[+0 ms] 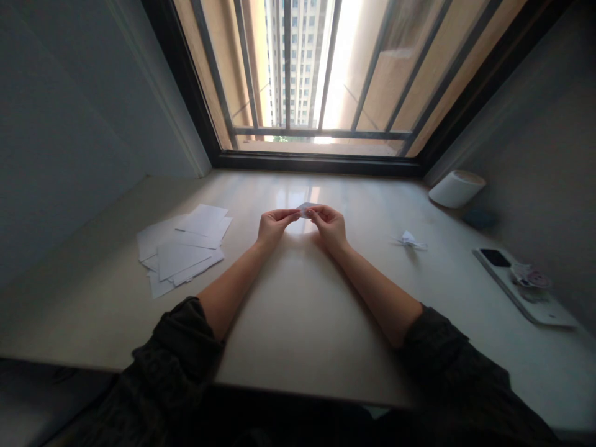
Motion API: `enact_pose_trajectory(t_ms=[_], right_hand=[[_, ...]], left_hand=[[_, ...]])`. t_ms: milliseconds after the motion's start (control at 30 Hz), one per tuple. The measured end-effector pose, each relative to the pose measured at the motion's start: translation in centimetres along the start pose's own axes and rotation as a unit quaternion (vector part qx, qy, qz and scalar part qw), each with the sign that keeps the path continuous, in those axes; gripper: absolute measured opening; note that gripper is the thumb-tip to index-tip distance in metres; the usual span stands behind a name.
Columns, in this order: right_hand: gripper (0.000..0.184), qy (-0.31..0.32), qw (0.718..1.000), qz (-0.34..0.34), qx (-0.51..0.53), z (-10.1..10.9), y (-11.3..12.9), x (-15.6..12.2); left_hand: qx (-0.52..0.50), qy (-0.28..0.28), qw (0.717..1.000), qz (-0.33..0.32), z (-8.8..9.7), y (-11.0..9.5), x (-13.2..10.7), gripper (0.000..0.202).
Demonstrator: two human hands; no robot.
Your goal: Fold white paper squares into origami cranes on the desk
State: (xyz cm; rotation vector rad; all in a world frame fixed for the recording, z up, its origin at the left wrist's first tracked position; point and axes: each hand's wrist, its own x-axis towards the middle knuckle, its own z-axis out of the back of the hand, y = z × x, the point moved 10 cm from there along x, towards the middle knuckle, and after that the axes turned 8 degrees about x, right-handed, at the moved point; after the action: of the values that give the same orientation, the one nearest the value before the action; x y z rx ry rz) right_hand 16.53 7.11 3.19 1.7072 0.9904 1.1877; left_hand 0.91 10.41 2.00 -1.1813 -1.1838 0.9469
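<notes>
Both hands meet over the middle of the pale sill, near the window. Between them is a small piece of paper point(307, 205), its top edge showing above the fingers. My left hand point(275, 225) pinches its left side between thumb and fingers. On the other side, my right hand point(331, 225) grips the same paper, thumb toward me and fingers curled behind. Most of the paper is hidden by the fingers, so its exact folds cannot be made out.
Loose white paper sheets point(184, 257) lie overlapping at left. A folded white paper piece point(408, 240) sits at right. Farther right are a white cylindrical object point(456, 189) and a phone point(512, 292) with a round attachment. A barred window point(316, 162) closes off the back.
</notes>
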Motion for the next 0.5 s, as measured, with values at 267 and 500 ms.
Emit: enact_pose_trajectory(t_ms=[267,500], right_hand=[[0.029,-0.013,1.000,-0.012,-0.002,0.33,-0.17,0.02],[0.028,-0.025,0.999,-0.024,0.018,0.27,0.19,-0.15]], left_hand=[[0.009,-0.013,1.000,-0.024,0.17,-0.43,-0.19,0.031],[0.006,-0.021,0.999,-0.027,0.32,-0.29,-0.21,0.031]])
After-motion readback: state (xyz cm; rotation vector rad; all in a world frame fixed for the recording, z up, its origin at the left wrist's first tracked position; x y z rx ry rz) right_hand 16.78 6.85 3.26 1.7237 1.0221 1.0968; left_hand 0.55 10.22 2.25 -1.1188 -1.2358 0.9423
